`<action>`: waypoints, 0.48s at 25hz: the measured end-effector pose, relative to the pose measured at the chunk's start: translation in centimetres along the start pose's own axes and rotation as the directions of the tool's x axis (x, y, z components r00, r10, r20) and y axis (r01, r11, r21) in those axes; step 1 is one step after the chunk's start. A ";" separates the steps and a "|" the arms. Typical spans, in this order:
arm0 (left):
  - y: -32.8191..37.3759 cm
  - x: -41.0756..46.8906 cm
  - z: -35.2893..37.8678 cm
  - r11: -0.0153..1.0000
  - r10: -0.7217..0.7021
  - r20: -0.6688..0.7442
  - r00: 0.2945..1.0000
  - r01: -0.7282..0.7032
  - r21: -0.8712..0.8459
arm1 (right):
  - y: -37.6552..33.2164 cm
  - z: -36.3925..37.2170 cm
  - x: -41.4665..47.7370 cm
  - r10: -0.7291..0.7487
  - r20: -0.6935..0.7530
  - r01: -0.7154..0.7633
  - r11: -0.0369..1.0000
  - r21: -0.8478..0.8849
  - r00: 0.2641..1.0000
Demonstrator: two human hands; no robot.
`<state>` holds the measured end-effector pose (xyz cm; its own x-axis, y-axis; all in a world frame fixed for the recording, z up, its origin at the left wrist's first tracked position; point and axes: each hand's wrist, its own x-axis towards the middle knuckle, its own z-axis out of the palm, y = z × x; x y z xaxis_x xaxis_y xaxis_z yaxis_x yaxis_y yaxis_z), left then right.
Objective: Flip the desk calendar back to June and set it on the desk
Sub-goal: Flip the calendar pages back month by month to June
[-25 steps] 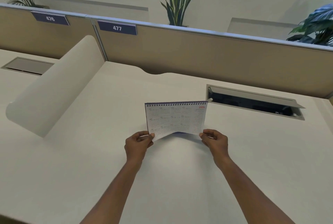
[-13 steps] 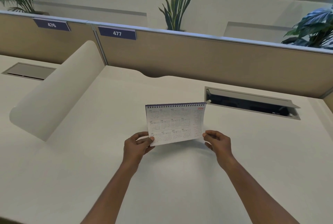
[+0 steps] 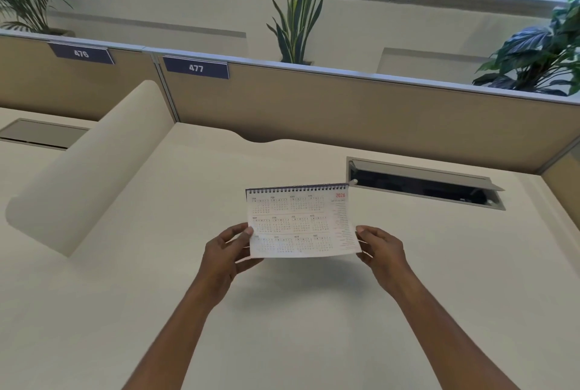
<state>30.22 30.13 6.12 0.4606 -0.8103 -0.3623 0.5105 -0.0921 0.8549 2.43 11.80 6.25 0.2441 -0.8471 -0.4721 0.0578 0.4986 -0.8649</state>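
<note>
A spiral-bound desk calendar (image 3: 301, 220) is held up above the white desk (image 3: 282, 327), its binding at the top. The page facing me shows a whole-year overview with "2026" in red at the top right. My left hand (image 3: 227, 253) pinches its lower left edge, thumb on the front. My right hand (image 3: 381, 250) holds the lower right edge with curled fingers. The calendar casts a shadow on the desk below it.
An open cable tray slot (image 3: 423, 184) lies in the desk just right of the calendar. A rounded white divider (image 3: 84, 169) rises at the left. Beige partition panels (image 3: 345, 113) labelled 476 and 477 close off the back, with plants behind.
The calendar has been lifted higher off the desk and tilted more upright toward me; both hands rose with it and keep their hold on the lower corners.
</note>
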 end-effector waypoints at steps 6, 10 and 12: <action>1.6 1.2 -0.1 0.998 0.064 -0.034 0.997 -0.063 0.026 | -3.6 0.7 -0.4 0.034 0.185 -0.056 0.992 0.115 0.982; 2.9 1.9 0.4 0.985 0.168 -0.050 0.985 -0.165 0.058 | -4.9 1.9 0.2 0.003 0.174 -0.020 0.995 0.096 0.985; 3.9 2.4 0.8 0.962 0.230 -0.052 0.972 -0.219 0.164 | -5.2 2.5 0.7 -0.031 0.113 0.028 0.999 0.032 0.993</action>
<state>32.76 27.31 8.89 0.6027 -0.7786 -0.1747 0.2712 -0.0061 0.9625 4.75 9.07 10.87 0.3502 -0.8359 -0.4227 0.0950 0.4806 -0.8718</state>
